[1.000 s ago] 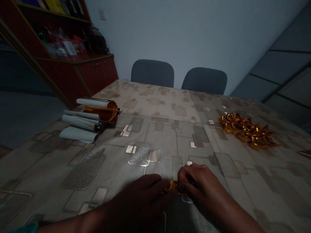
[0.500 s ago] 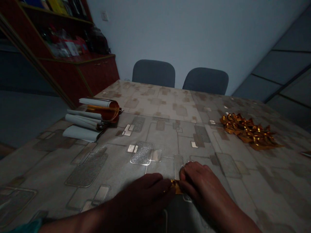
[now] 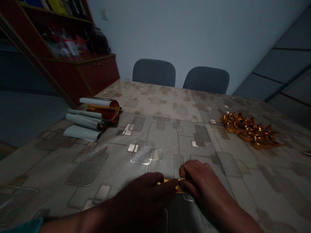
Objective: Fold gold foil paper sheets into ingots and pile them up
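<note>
A small piece of shiny gold paper (image 3: 179,189) lies low over the table at the near centre, between my two hands and partly covered by them. My left hand (image 3: 148,194), dark in shadow, grips its left part with the fingers closed. My right hand (image 3: 200,179) has its thumb and curled fingers closed on the right end. Further off at the right sits a cluster of folded gold paper pieces (image 3: 247,129), pointed and set close together in rows.
Curved stacks of gold and white sheets (image 3: 84,131) lie on the left of the patterned table (image 3: 165,136). Two grey chairs (image 3: 154,72) stand beyond the far edge. A red cabinet (image 3: 97,72) with bags on it is at the back left.
My left fingers have shifted slightly on the gold paper, and a strip of it now shows above the left index finger. My right hand has barely moved.
</note>
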Demonstrator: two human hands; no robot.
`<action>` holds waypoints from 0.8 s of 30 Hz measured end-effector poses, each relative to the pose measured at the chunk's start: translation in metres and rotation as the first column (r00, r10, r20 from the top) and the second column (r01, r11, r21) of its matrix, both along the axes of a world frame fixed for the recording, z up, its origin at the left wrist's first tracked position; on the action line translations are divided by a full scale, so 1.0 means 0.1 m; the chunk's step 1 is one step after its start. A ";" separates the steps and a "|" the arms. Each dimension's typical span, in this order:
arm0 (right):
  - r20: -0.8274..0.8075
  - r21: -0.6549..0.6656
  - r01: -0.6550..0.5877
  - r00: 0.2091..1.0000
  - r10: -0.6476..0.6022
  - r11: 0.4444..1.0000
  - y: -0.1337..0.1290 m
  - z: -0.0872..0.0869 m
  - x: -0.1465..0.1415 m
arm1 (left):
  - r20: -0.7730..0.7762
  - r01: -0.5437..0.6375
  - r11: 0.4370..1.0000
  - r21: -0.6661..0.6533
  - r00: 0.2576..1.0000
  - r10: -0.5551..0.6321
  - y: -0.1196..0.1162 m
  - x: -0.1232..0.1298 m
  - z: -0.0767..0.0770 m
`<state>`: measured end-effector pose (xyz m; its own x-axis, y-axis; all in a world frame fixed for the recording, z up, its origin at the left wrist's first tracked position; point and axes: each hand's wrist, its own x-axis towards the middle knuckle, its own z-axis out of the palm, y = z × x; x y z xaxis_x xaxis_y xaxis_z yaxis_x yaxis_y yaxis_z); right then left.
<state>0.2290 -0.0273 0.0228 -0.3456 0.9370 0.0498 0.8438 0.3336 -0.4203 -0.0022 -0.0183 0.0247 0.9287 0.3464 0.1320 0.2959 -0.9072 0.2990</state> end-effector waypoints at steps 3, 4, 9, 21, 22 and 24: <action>0.029 0.047 -0.014 0.999 0.012 0.999 0.00 0.02 0.00 | -0.029 0.017 1.000 0.016 0.999 -0.017 0.02 0.01 0.02; 0.040 0.064 -0.025 0.999 0.022 0.998 0.01 0.02 0.00 | -0.036 0.024 0.999 0.021 0.999 -0.024 0.02 0.01 0.02; 0.130 0.174 -0.106 0.988 0.084 0.979 -0.01 -0.05 -0.02 | -0.011 0.002 1.000 -0.026 1.000 -0.002 0.03 0.00 0.04; 0.256 0.250 -0.109 0.966 0.043 0.962 -0.17 -0.16 0.03 | -0.041 -0.002 0.998 0.064 0.999 0.004 0.02 0.01 0.04; 0.254 0.235 -0.094 0.967 0.033 0.967 -0.17 -0.15 0.02 | -0.045 -0.008 0.998 0.056 0.999 0.011 0.02 0.01 0.03; 0.244 0.215 -0.055 0.970 0.001 0.975 -0.18 -0.14 -0.02 | -0.041 -0.033 0.999 0.034 0.999 0.034 0.03 0.02 0.00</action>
